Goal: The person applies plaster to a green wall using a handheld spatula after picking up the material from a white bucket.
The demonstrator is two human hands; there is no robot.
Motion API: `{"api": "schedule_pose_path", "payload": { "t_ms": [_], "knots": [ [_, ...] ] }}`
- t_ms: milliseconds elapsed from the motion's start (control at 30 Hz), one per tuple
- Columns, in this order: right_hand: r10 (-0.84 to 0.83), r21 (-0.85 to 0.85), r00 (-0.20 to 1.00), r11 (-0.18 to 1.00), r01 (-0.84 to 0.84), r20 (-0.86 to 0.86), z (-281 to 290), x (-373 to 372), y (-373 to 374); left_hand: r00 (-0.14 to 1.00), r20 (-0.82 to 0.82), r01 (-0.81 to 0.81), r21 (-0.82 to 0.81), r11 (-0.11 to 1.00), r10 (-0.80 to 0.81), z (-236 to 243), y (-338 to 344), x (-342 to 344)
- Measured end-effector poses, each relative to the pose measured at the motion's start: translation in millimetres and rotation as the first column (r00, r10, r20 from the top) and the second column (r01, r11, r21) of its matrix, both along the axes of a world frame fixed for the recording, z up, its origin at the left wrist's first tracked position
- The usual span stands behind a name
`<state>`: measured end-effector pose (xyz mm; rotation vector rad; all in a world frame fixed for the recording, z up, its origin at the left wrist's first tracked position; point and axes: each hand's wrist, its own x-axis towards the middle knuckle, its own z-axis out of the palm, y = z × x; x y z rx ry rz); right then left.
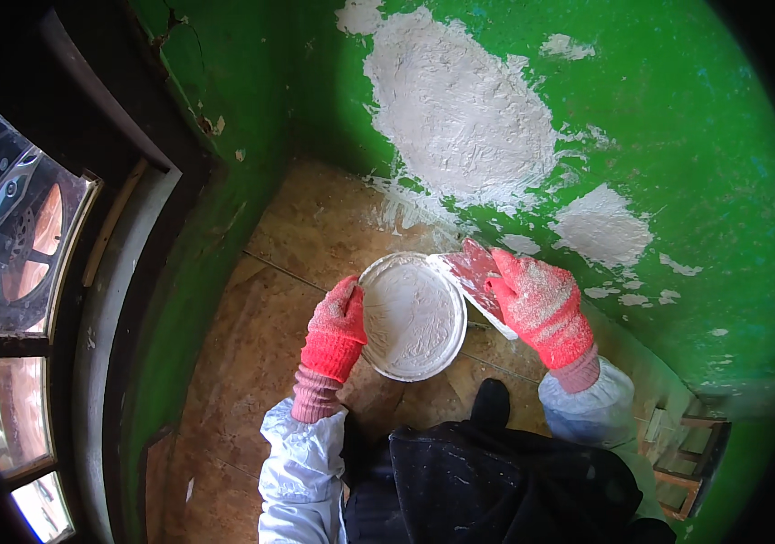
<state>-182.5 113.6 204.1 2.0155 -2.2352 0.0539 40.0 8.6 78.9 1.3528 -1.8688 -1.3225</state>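
My left hand (337,328), in a dusty red knitted glove, grips the left rim of a round white tub (403,374). White filler paste (413,317) with a ridged surface lies inside the tub. My right hand (543,308), gloved in the same red and caked with white, holds a flat red spreader (478,279) by its near side. White paste coats the spreader's edges, and its far left corner is at the tub's upper right rim. Beyond the tub, a large rough white patch (460,109) covers part of the green wall (678,136).
A smaller white patch (603,227) and several smears mark the wall on the right. Brown tiles (233,372) cover the floor. My dark shoe (492,402) shows below the tub. A wooden frame (696,462) stands lower right; a dark-framed window (7,399) is left, with a wheel (38,240) behind it.
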Motion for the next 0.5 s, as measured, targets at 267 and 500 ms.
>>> {"api": "schedule_pose_path", "payload": {
  "t_ms": [267, 500],
  "knots": [
    [0.17, -0.147, 0.985, 0.976, -0.163, 0.037, -2, -17, -4, 0.995, -0.035, 0.098, 0.001, 0.995, -0.097, -6, -16, 8],
    [0.326, -0.056, 0.945, 0.943, -0.327, -0.017, 16, -6, -12, 0.987, -0.079, 0.141, -0.028, 0.99, -0.142, -6, -17, 2]
  ]
}}
